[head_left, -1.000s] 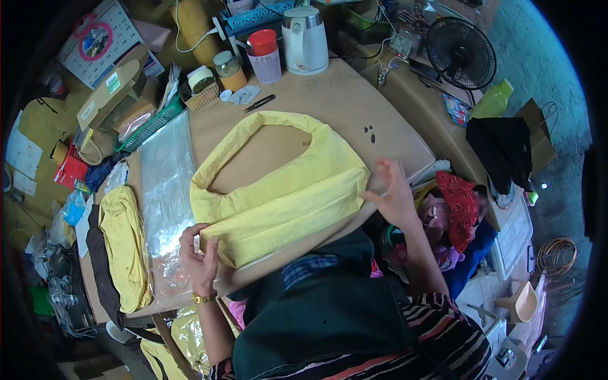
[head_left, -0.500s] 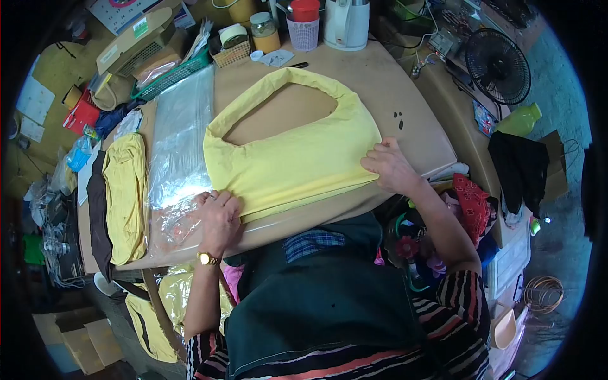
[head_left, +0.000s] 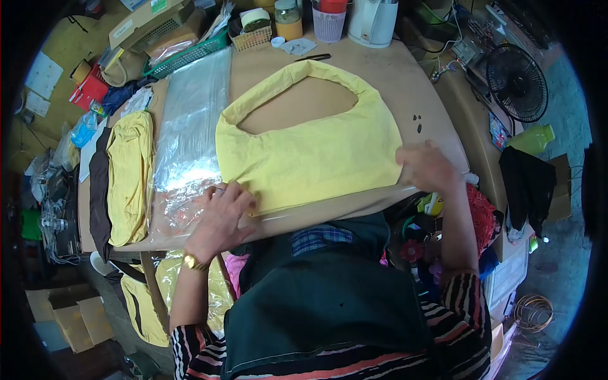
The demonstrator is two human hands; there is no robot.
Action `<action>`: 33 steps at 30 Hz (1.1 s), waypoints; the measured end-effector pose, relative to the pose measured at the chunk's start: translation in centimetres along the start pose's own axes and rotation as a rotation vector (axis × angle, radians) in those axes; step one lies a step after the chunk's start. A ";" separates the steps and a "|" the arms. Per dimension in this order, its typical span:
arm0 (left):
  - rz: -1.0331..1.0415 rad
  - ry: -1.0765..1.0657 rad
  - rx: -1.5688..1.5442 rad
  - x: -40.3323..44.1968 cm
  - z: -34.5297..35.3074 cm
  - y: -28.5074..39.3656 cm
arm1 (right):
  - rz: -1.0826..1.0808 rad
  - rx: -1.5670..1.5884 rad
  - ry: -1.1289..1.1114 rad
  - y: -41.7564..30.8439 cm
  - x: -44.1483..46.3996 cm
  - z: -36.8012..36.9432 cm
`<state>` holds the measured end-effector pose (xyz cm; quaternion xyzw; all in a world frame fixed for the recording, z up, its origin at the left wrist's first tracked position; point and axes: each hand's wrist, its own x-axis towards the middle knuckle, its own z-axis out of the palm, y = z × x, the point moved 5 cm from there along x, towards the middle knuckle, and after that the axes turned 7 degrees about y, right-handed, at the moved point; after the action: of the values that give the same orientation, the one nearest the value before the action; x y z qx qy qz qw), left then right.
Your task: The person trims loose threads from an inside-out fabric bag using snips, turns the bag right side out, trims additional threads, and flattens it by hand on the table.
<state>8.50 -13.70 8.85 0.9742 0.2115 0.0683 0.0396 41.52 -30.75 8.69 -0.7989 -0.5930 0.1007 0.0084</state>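
A pale yellow fabric shoulder bag (head_left: 310, 155) lies flat on the brown-covered table (head_left: 405, 82), its looped strap toward the far side. My left hand (head_left: 225, 212), wearing a gold watch, rests on the bag's lower left corner with fingers spread. At the bag's right edge is my right hand (head_left: 434, 168). Motion blurs its fingers, so I cannot make out whether they grip the fabric. Just left of the bag, clear plastic sleeves (head_left: 193, 114) lie in a stack.
Folded yellow fabric (head_left: 130, 177) and a dark brown strip (head_left: 100, 183) lie at the table's left. Along the back stand a green basket (head_left: 187, 57), a jar (head_left: 289, 22), a lilac cup (head_left: 329, 25) and a white kettle (head_left: 373, 22). A black fan (head_left: 517, 82) stands at right.
The bag's lower edge now lies flatter and its right side looks smoother. My right hand has shifted from the lower right corner up along the side. The left fingers have spread out.
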 end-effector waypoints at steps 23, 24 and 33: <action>-0.679 0.127 0.033 4.0 8.6 -3.1 | 0.038 0.009 0.380 -5.5 9.2 6.8; -0.630 0.146 0.008 3.8 8.7 -3.6 | 0.054 -0.007 0.360 -5.4 9.3 6.8; -0.609 0.436 -0.894 -5.0 4.9 -3.1 | 0.037 -0.065 0.321 -2.6 8.6 7.0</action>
<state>3.45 -13.22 3.05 0.7216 0.4361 0.3352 0.4203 40.21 -22.53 0.87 -0.8152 -0.5723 -0.0473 0.0755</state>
